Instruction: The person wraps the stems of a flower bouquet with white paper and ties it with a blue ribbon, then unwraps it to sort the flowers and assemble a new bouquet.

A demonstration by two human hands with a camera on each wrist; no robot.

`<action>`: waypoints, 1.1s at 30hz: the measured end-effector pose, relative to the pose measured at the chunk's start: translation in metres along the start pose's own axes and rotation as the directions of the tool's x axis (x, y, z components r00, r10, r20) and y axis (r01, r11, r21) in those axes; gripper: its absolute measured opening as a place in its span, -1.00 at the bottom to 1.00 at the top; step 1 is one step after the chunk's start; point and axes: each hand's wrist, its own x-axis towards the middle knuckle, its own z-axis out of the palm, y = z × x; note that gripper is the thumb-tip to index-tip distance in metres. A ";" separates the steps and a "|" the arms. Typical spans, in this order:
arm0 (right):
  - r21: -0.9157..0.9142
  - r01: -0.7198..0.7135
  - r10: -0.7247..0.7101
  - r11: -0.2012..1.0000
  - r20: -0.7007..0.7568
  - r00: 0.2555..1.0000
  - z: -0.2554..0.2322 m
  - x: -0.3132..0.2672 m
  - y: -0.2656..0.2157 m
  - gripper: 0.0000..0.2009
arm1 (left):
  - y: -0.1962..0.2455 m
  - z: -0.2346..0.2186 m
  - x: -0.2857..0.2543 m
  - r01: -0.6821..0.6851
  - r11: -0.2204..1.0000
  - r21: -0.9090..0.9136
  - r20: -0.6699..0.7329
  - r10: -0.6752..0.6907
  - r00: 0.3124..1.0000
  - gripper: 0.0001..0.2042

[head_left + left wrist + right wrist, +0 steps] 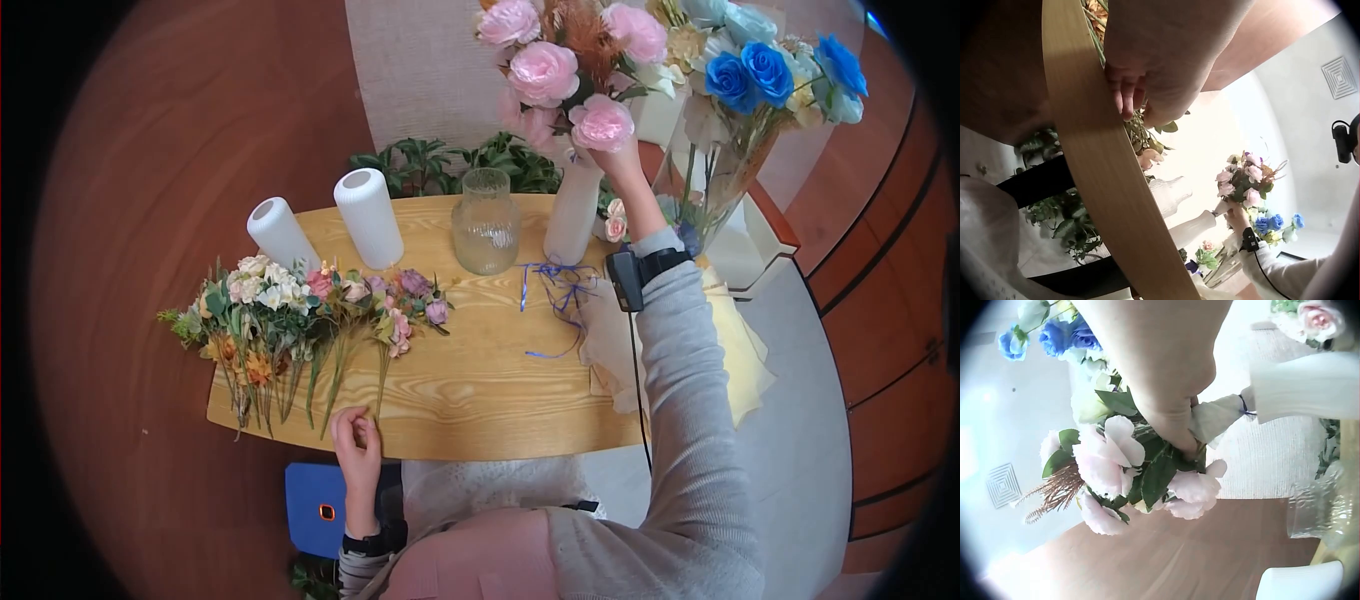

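My right hand (618, 160) (1175, 409) grips the wrapped stems of a bouquet of pink flowers (543, 73) (1104, 462), just above the mouth of a white vase (574, 215) (1307, 387). A dark tie circles the pale wrapping (1219, 419), whose lower end meets the vase mouth in the right wrist view. At the table's front edge is my left hand (357, 445) (1157, 81), fingers loosely bent beside the stem of a pink flower sprig (397, 330); whether it touches the stem I cannot tell.
Flower sprigs (265, 290) cover the left of the wooden table (480, 400). Behind them stand two white ribbed vases (280, 235) (368, 215) and a glass vase (487, 225). Blue ribbon (560, 290) and pale wrapping sheets (735, 350) lie right, near a large vase with blue roses (768, 72).
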 end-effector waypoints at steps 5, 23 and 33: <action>-0.108 0.168 -0.177 0.980 -0.079 0.981 -0.009 0.042 -0.019 -0.85 | -0.002 0.004 -0.001 0.014 0.999 -0.035 -0.009 -0.014 1.000 -0.81; 0.367 0.223 -0.340 0.903 0.293 0.894 -0.039 0.032 -0.225 -0.55 | 0.022 0.003 -0.005 0.014 0.958 -0.287 -0.062 -0.033 0.998 -0.83; 0.299 -0.948 0.238 0.108 0.918 0.317 0.005 -0.157 -0.225 -0.47 | 0.037 0.016 -0.013 0.060 0.904 -0.423 0.058 -0.039 0.998 -0.82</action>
